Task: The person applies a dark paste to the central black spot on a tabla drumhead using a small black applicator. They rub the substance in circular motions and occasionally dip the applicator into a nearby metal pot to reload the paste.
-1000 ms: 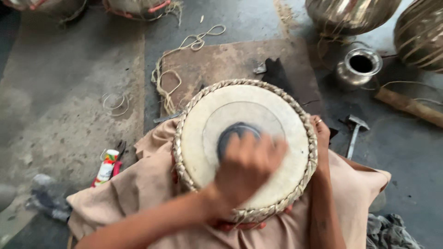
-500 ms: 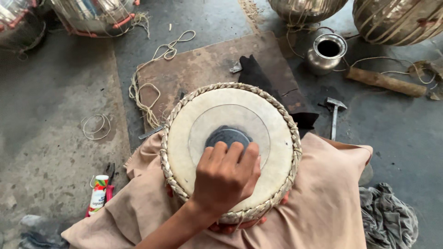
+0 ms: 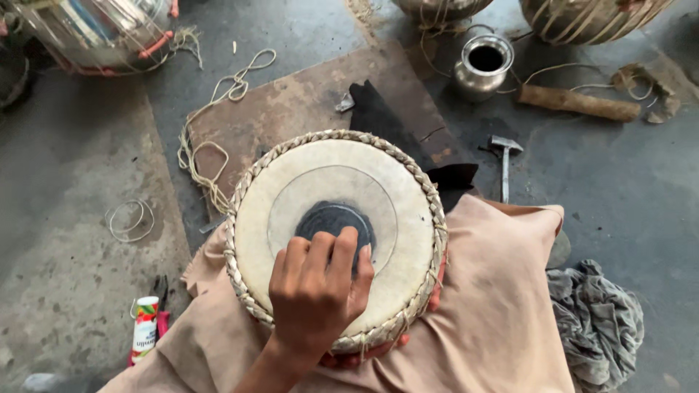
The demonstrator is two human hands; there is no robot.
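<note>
1. You are resting your left hand (image 3: 317, 291) on the pale skin of the drum (image 3: 335, 233), which is sitting on your cloth-covered lap (image 3: 495, 306). The hand is lying palm down, knuckles up, with the fingers curled loosely; it is pressing on the skin, not gripping anything.

2. The black patch (image 3: 331, 222) in the middle of the skin is lying straight ahead of your fingertips. They are touching its near edge and covering part of it, so the patch is sitting just beyond the hand, away from your body.

3. Your right hand (image 3: 378, 353) is showing only as a few fingertips under the near rim of the drum, below and to the right of the left hand. It looks to be steadying the drum, but you cannot tell how firmly it is closing.

4. The left hand is the nearer one to the patch by far.

5. A hammer (image 3: 504, 164) is lying on the floor well apart, ahead and to the right, handle pointing back towards you.
</note>
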